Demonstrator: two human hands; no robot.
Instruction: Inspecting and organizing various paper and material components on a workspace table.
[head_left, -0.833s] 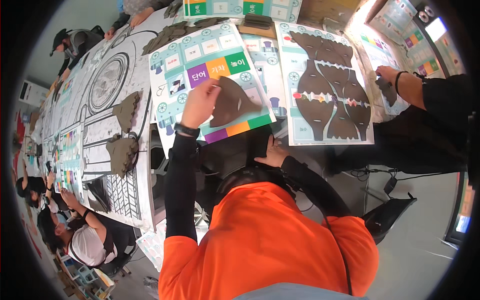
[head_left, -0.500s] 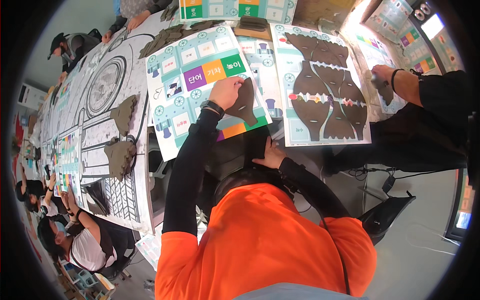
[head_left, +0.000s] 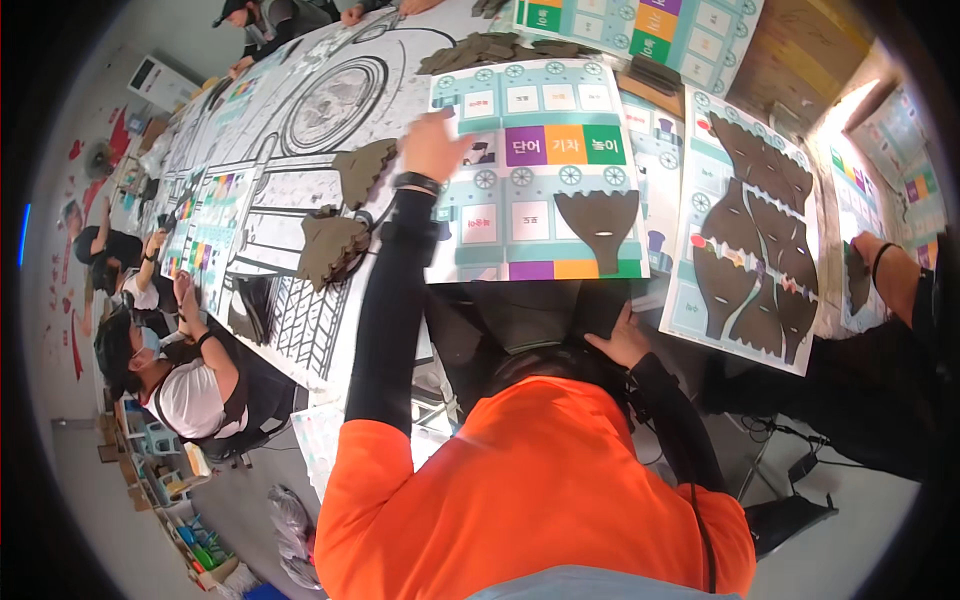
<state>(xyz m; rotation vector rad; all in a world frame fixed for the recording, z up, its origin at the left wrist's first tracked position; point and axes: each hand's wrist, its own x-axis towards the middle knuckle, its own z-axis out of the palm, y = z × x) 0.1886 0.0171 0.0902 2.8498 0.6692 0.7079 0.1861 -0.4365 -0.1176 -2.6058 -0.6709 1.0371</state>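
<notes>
Left hand moved off brown piece.

The large teal printed paper board sheet looks smooth with a slight sheen, while the dark brown fan-shaped cut-out lying on it seems matt, like thick card or felt (which one is hard to tell). The black long sleeve is soft matt cloth, and the black wristband looks like smooth plastic.
</notes>
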